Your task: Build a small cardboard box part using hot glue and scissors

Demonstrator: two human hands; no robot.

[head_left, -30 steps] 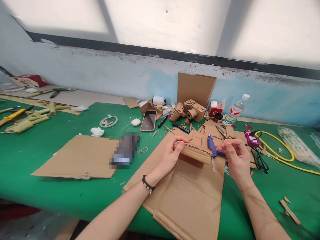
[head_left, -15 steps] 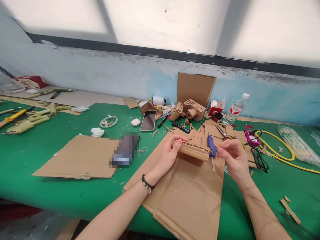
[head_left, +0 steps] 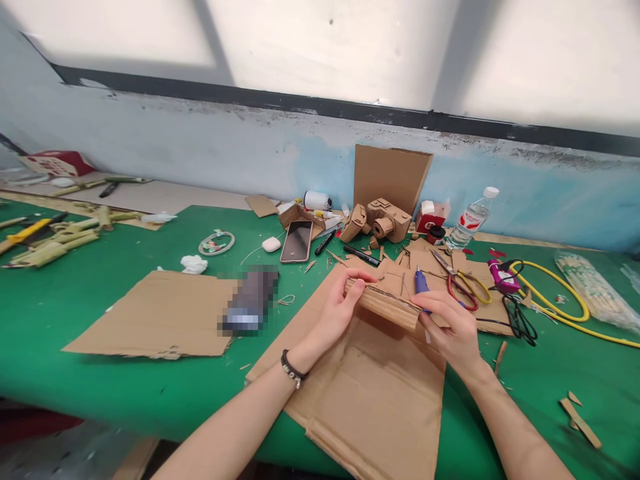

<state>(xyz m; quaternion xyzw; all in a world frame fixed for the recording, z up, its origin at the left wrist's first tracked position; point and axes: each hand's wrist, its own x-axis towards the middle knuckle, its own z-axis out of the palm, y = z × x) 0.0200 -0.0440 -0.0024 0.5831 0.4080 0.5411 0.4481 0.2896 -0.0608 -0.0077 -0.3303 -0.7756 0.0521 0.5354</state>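
Between my hands is a folded strip of cardboard, raised a little above a large creased cardboard sheet. My left hand grips its left end, thumb on top. At the right end, my right hand pinches the strip with thumb and fingers. Just behind my right fingers lies a blue glue gun, partly hidden by them. Scissors with red and yellow handles rest to the right of it on cardboard scraps.
A cardboard camera model stands near the wall, beside a water bottle. A phone and black marker lie behind my hands. Another cardboard sheet is at left. A yellow cable loops at right.
My right hand has moved left and taken hold of the strip's right end, now covering part of the glue gun. The scissors' handles have come into view. My left hand keeps its grip.
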